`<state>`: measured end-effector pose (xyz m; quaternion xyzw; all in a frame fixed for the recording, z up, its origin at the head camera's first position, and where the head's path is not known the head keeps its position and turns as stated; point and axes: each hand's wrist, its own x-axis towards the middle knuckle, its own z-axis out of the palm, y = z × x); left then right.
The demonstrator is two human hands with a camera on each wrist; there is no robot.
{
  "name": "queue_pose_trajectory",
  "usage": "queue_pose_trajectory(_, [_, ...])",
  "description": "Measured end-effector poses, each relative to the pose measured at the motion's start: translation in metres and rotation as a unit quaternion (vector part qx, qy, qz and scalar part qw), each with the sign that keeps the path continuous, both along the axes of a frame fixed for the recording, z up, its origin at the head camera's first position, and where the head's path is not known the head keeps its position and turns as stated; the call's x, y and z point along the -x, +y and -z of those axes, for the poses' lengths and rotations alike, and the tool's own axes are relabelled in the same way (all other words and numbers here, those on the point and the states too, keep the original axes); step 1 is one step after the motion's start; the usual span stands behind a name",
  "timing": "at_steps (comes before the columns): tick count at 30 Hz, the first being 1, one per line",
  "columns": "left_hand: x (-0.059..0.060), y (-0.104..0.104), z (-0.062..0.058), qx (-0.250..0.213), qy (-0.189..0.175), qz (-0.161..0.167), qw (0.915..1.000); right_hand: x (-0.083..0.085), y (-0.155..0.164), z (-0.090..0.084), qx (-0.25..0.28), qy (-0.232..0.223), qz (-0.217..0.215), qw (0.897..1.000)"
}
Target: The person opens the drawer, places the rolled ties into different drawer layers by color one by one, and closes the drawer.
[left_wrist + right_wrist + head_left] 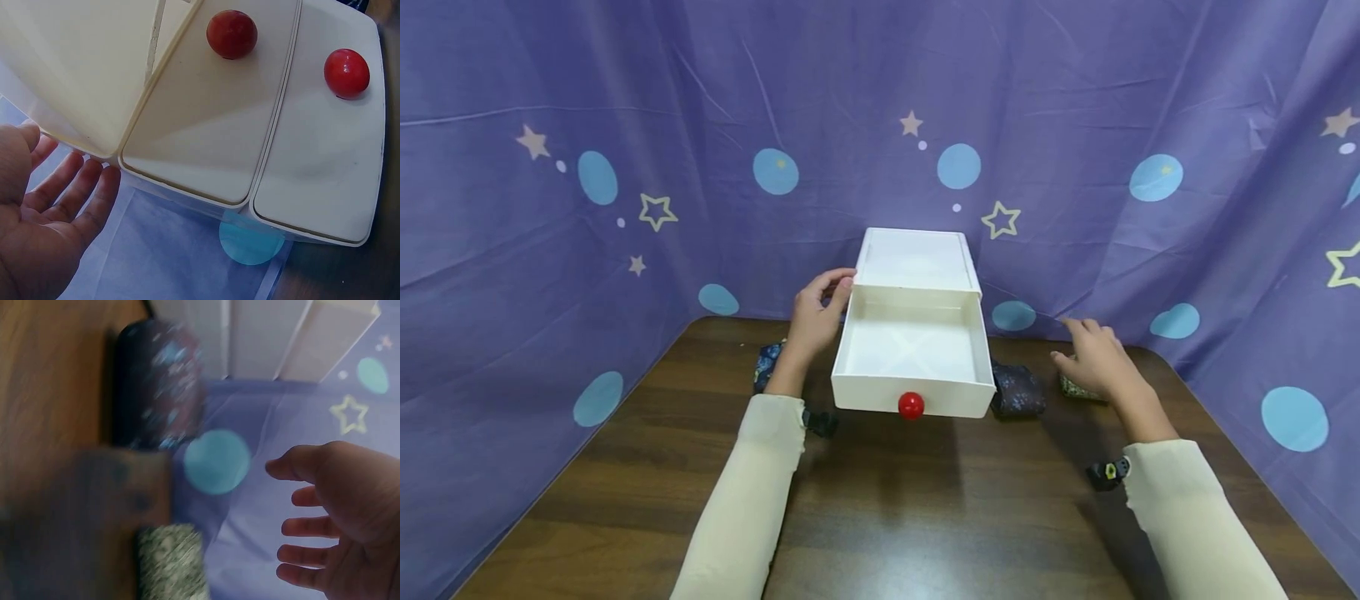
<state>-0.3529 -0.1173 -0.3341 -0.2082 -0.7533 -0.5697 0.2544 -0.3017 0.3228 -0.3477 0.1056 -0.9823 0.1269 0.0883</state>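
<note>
Pulled-out top drawer point(912, 350) of the white drawer unit point(916, 260) ran long axis front to back, red knob point(911, 406) pointing toward the person, away from the purple star curtain point(625, 167). Sat between both hands, just right of the left one and well left of the right one. Lower drawer fronts point(319, 144) with their own red knobs showed up in the left wrist view.

Left hand point(817, 312) was up against the unit's left side near the top rear corner, fingers point(75, 194) straight and spread, grip wide apart and wrapped around nothing. Couldn't tell for sure if the fingertips actually touched the wall.

Right hand point(1093, 358) hovered over the worktop point(925, 517), fingers loosely spread, grip apart, holding nothing. Greenish patterned pouch point(1078, 389) lay right under it, partly hidden; dark floral pouch point(1017, 392) lay to its left, tucked beside the drawer's front right corner. Another dark pouch point(767, 365) peeked out behind the left wrist. Right wrist view pretty blurry.
</note>
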Motion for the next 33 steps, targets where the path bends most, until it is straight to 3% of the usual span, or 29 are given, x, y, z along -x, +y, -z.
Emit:
queue_pose_trajectory(6, [0.0,-0.002,0.002,0.007,-0.001,-0.002,1.0,0.006,0.018,0.017,-0.035,-0.032,0.004,0.999])
queue_pose_trajectory(17, [0.003,0.0,0.003,0.011,0.001,-0.009,0.9999,0.012,0.037,0.04,-0.051,-0.039,-0.011,0.998])
queue_pose_trajectory(24, [0.001,0.0,0.002,0.008,-0.001,-0.004,1.0,0.02,0.047,0.057,-0.053,-0.013,-0.025,0.998])
queue_pose_trajectory(33, [0.002,0.002,0.0,-0.001,-0.003,-0.004,1.0,0.031,0.049,0.06,-0.098,0.002,-0.04,0.994])
